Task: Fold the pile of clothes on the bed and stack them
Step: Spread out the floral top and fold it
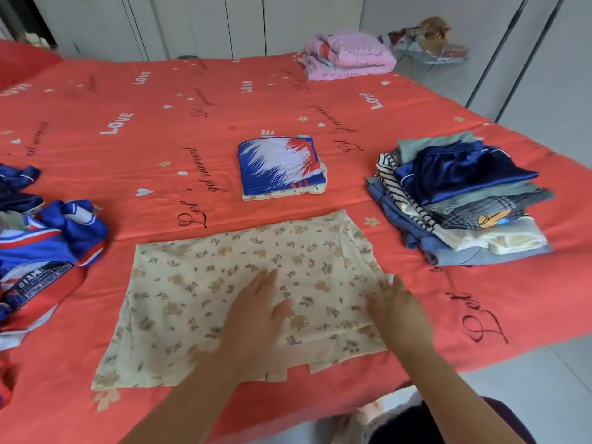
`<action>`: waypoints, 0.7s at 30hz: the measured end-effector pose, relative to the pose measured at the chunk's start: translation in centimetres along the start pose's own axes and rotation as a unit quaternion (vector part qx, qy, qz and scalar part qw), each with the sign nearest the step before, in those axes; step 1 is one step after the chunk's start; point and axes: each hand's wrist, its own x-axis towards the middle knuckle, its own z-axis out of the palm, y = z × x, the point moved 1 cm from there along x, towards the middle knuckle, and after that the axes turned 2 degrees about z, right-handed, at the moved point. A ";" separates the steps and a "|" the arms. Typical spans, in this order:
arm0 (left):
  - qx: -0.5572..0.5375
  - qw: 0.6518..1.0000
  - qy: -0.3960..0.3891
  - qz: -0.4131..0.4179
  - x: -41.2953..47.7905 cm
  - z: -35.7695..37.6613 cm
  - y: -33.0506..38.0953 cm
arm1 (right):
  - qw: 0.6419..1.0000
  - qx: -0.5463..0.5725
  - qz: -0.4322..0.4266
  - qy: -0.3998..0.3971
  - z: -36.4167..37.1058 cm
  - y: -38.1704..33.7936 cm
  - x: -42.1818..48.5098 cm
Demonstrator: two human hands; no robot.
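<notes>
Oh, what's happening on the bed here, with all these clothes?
A person is folding laundry on a bed with a red sheet. Both hands lie on a cream floral garment spread out in front: the left hand near its middle, the right hand at its right edge. Beyond it sits a folded blue-and-white piece, and to the right a taller stack of folded clothes. A crumpled heap on the left is not yet folded.

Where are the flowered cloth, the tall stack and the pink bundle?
flowered cloth (pixel 198 283), head view, bare left half
tall stack (pixel 461 174), head view, dark blue top piece
pink bundle (pixel 349 54), head view, top fold
</notes>
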 end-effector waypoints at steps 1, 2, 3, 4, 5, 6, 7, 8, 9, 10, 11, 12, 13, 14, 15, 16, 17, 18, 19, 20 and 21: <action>-0.073 0.997 -0.007 -0.013 0.6 0.3 1.9 | 1.000 0.024 -0.012 0.003 -0.2 -0.4 -0.2; -0.140 0.990 -0.010 -0.028 1.2 0.5 3.7 | 0.999 0.045 -0.024 0.004 -0.5 -0.9 -0.5; -0.194 0.980 -0.012 -0.044 1.8 0.7 5.4 | 0.997 0.072 -0.038 0.007 -0.6 -1.4 -0.8; -0.234 0.970 -0.017 -0.060 2.6 0.8 7.0 | 0.994 0.098 -0.054 0.010 -0.8 -1.9 -1.3; -0.269 0.959 -0.030 -0.081 3.4 1.0 8.3 | 0.988 0.138 -0.069 0.009 -1.0 -2.6 -1.9; -0.308 0.944 -0.047 -0.107 4.2 1.3 9.4 | 0.978 0.184 -0.095 0.001 -1.1 -3.3 -2.4; -0.346 0.927 -0.062 -0.130 4.9 1.6 10.2 | 0.968 0.224 -0.105 -0.028 -1.3 -3.7 -2.9; -0.374 0.913 -0.073 -0.146 5.5 2.0 10.7 | 0.956 0.260 -0.110 -0.073 -1.6 -3.9 -3.3; -0.381 0.909 -0.070 -0.156 5.9 2.5 10.8 | 0.941 0.297 -0.108 -0.124 -2.0 -3.9 -3.5; -0.365 0.916 -0.051 -0.161 6.4 3.0 10.7 | 0.925 0.330 -0.094 -0.162 -2.4 -3.6 -3.4; -0.337 0.927 -0.027 -0.164 6.8 3.3 10.4 | 0.913 0.365 -0.070 -0.171 -2.6 -3.1 -2.8; -0.314 0.936 -0.007 -0.162 7.0 3.6 10.1 | 0.902 0.398 -0.032 -0.162 -2.9 -2.7 -1.9; -0.294 0.944 0.006 -0.149 7.1 3.9 9.9 | 0.898 0.417 0.001 -0.138 -3.1 -2.4 -0.7; -0.272 0.954 0.015 -0.127 7.0 3.9 9.9 | 0.904 0.414 0.016 -0.107 -3.2 -2.3 0.8; -0.248 0.963 0.020 -0.105 6.9 4.0 10.0 | 0.913 0.398 0.021 -0.088 -3.4 -2.6 2.3; -0.226 0.970 0.024 -0.087 6.8 4.1 10.2 | 0.923 0.375 0.022 -0.087 -3.5 -3.1 3.7; -0.214 0.974 0.027 -0.073 6.7 4.2 10.4 | 0.931 0.348 0.032 -0.109 -3.4 -3.6 5.1; -0.207 0.976 0.029 -0.059 6.4 4.3 10.6 | 0.934 0.331 0.043 -0.129 -3.3 -4.4 6.2; -0.202 0.978 0.030 -0.047 6.1 4.3 10.8 | 0.934 0.323 0.055 -0.145 -3.3 -5.1 7.1; -0.199 0.979 0.031 -0.037 5.8 4.1 11.0 | 0.932 0.319 0.067 -0.161 -3.5 -5.8 7.8; -0.197 0.979 0.030 -0.030 5.5 3.7 11.1 | 0.929 0.316 0.082 -0.174 -3.7 -6.4 8.3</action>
